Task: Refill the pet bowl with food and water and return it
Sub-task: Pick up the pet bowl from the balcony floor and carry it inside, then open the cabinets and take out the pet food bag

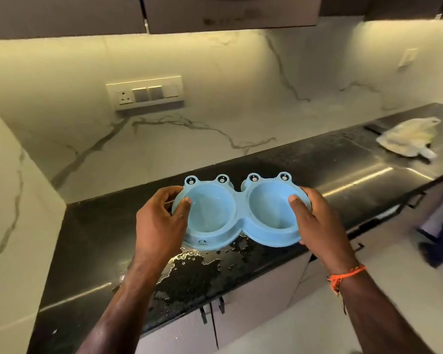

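Note:
A light blue double pet bowl (pixel 238 221) with frog eyes on its far rim is at the front part of a black counter (pixel 343 169). My left hand (pixel 161 221) grips its left end, thumb over the left rim. My right hand (pixel 317 223) grips its right end, thumb inside the right basin. The left basin seems to hold clear water; the right basin looks empty. Whether the bowl rests on the counter or is held just above it, I cannot tell.
Spilled water (pixel 189 272) lies on the counter just in front of the bowl. A crumpled plastic bag (pixel 409 139) sits at the far right of the counter. A switch panel (pixel 145 93) is on the marble wall. Cabinet doors (pixel 202 330) are below.

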